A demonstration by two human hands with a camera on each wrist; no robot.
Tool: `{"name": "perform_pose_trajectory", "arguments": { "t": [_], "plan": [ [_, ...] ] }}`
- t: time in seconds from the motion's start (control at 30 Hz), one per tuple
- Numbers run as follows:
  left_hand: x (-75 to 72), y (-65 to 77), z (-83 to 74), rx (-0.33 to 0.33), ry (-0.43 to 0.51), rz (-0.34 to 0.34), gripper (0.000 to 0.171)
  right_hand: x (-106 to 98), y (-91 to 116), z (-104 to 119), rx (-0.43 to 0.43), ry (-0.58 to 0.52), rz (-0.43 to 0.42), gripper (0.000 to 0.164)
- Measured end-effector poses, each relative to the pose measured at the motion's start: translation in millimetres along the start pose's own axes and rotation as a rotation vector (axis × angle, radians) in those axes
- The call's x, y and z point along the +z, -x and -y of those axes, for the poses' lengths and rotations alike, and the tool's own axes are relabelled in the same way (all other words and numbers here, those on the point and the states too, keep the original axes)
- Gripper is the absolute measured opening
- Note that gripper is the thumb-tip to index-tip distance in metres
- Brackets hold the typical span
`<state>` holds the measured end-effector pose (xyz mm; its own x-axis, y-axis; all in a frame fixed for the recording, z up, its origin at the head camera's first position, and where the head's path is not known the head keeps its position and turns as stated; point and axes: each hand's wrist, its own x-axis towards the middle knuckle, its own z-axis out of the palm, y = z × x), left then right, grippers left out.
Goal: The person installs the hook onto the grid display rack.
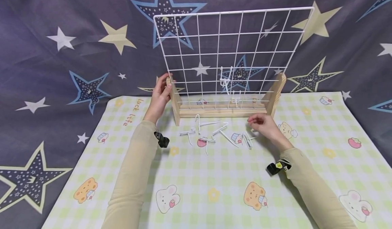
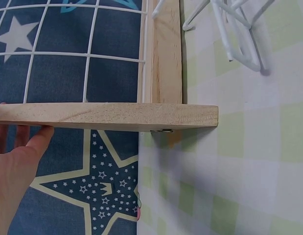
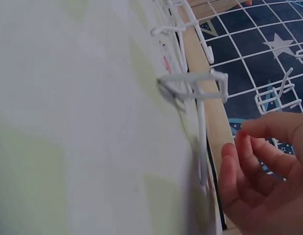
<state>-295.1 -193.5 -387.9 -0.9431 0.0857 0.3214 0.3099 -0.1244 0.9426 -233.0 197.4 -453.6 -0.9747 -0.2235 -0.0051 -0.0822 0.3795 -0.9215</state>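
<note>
Left hand (image 1: 160,96) pinching the pale, grained wooden upright (image 1: 175,108), steadying it, I'd judge; rightward, five bent-wire white hooks (image 1: 229,139) lie on the counter's checked cloth (image 1: 196,174), near side of the stand; beyond them rises the straight-wired grid (image 1: 218,34), two hooks on it, so I'm probably mid-hanging; and my right hand (image 1: 264,125), loosely curled, visibly empty, is near the rightmost loose hook, which calls for a fine pinch
</note>
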Motion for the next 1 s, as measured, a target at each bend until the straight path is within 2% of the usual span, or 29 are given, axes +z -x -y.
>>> {"name": "perform_pose_trajectory", "arguments": {
  "t": [0.27, 0.5, 0.67, 0.83, 1.0],
  "plan": [
    [1.4, 1.6, 1.6, -0.011, 0.003, -0.009, 0.040, -12.5, 8.8, -8.7, -0.010, 0.072, 0.150, 0.024],
    [1.4, 0.2, -0.6, -0.008, -0.015, -0.012, 0.039, -24.3, 12.0, -16.8, -0.083, 0.060, 0.249, 0.022],
    [1.5, -0.2, -1.5, -0.011, -0.014, -0.013, 0.040, -29.6, 15.4, -21.8, -0.112, 0.054, 0.318, 0.027],
    [2.1, 0.5, -0.9, -0.011, -0.020, -0.009, 0.041, -31.5, 18.2, -23.4, -0.104, 0.033, 0.345, 0.032],
    [1.7, 1.1, -0.7, -0.002, -0.021, -0.010, 0.041, -29.1, 16.7, -23.7, -0.102, 0.069, 0.332, 0.029]
  ]
}}
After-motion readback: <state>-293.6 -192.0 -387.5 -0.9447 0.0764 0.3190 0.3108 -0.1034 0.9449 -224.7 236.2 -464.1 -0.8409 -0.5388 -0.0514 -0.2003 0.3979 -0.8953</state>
